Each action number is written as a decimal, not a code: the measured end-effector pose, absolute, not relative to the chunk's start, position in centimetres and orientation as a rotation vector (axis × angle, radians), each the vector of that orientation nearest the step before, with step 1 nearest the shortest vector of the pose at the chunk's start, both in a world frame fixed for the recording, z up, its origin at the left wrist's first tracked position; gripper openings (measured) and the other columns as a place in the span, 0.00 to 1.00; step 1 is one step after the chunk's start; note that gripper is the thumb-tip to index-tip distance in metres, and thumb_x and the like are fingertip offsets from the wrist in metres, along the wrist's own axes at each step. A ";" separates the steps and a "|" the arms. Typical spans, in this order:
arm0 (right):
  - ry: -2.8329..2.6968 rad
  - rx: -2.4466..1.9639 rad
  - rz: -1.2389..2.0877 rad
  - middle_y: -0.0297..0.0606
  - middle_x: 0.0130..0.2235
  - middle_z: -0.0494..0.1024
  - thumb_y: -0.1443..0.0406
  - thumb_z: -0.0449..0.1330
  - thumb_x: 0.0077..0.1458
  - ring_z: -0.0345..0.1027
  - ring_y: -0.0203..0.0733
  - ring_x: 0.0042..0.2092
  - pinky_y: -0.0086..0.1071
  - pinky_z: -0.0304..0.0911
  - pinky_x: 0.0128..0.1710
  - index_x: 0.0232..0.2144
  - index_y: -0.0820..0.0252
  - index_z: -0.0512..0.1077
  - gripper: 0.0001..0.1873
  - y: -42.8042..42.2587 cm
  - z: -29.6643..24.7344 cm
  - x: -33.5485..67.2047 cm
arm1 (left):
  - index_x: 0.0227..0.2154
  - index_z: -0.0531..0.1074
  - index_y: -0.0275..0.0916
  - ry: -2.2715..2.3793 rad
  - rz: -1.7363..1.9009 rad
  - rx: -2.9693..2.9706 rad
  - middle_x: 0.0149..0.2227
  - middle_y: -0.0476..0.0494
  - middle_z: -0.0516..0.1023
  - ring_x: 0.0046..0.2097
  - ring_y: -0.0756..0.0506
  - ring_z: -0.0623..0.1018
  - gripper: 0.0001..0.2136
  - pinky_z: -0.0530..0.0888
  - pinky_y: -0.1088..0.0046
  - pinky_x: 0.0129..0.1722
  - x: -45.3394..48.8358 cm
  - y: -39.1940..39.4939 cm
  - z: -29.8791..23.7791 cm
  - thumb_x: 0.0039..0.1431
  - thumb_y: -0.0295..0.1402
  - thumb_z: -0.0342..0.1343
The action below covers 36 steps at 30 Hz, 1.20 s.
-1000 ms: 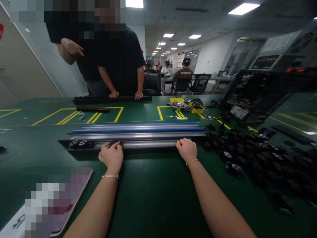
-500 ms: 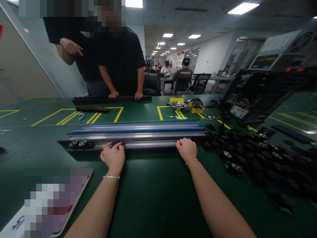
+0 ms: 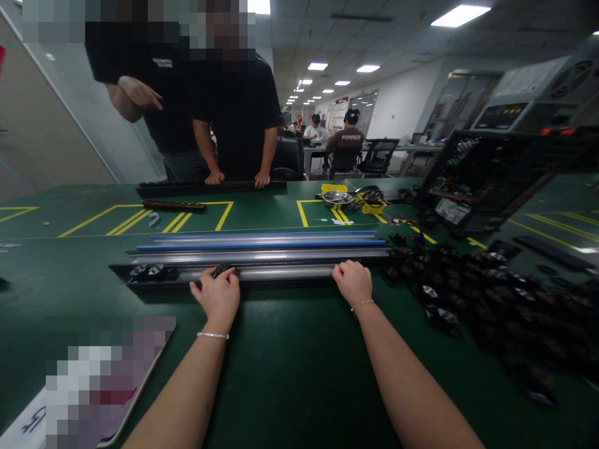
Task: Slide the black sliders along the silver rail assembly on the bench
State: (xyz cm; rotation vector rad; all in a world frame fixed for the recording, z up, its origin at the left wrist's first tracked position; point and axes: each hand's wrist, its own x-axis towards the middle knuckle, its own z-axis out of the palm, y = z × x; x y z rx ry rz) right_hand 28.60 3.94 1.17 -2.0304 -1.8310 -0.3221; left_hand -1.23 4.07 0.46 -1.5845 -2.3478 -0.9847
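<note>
A long black-edged rail [image 3: 281,273] with a shiny metal channel lies crosswise in front of me. My left hand [image 3: 216,293] grips a small black part [image 3: 223,269] that sits in the channel, partly hidden by my fingers. Several more small black parts with metal faces [image 3: 154,272] stand in the rail's left end. My right hand [image 3: 353,284] is curled closed around the edge of the rail toward its right end. Just behind lies a similar rail [image 3: 281,255], and beyond it a blue-edged rail [image 3: 276,241].
To the right spreads a heap of small black parts [image 3: 486,305]. An open computer case [image 3: 468,187] stands behind it. A metal bowl [image 3: 337,197] sits among yellow trays. Two people in black shirts [image 3: 234,112] stand across the green table [image 3: 290,374]. A pinkish flat sheet [image 3: 145,362] lies front left.
My left hand has slid slightly to the right along the rail with the small black part. My right hand has stayed put. The people opposite have shifted a little right.
</note>
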 end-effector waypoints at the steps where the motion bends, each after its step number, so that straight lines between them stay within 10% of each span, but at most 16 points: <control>1: -1.832 -2.029 -0.324 0.38 0.30 0.74 0.63 0.49 0.57 0.60 0.36 0.34 0.33 0.40 0.30 0.21 0.60 0.72 0.17 3.9 1.2 28.6 | 0.38 0.78 0.42 -2.345 -0.979 -1.589 0.50 0.35 0.68 0.55 0.40 0.66 0.15 0.49 0.45 0.60 -1.2 4.0 0.5 0.57 0.34 0.46; 19: -1.835 -2.030 -0.340 0.37 0.29 0.74 0.63 0.50 0.57 0.60 0.36 0.34 0.33 0.40 0.30 0.20 0.60 0.72 0.17 4.0 1.1 28.6 | 0.36 0.79 0.42 -2.239 -0.972 -1.711 0.45 0.36 0.70 0.49 0.39 0.70 0.14 0.66 0.60 0.51 -1.2 4.0 0.8 0.54 0.33 0.49; 25: -1.829 -2.022 -0.350 0.37 0.29 0.74 0.62 0.50 0.57 0.60 0.36 0.34 0.33 0.41 0.30 0.20 0.60 0.72 0.17 4.0 1.0 28.7 | 0.34 0.79 0.42 -2.196 -0.950 -1.738 0.46 0.36 0.70 0.49 0.39 0.70 0.13 0.65 0.61 0.50 -1.1 3.9 0.9 0.54 0.33 0.49; 32: -1.835 -2.037 -0.334 0.37 0.30 0.74 0.62 0.49 0.57 0.61 0.36 0.34 0.33 0.42 0.31 0.21 0.60 0.72 0.18 3.9 1.1 28.6 | 0.57 0.62 0.36 -2.248 -0.964 -1.647 0.48 0.34 0.71 0.51 0.39 0.69 0.25 0.61 0.58 0.54 -0.4 3.8 1.4 0.56 0.37 0.49; 36: -1.843 -2.053 -0.312 0.37 0.30 0.74 0.63 0.49 0.57 0.61 0.37 0.34 0.33 0.42 0.31 0.21 0.60 0.72 0.18 3.8 1.3 28.5 | 0.49 0.67 0.31 -2.431 -0.896 -1.487 0.46 0.32 0.73 0.52 0.36 0.68 0.23 0.57 0.53 0.56 -0.7 4.1 1.5 0.53 0.41 0.51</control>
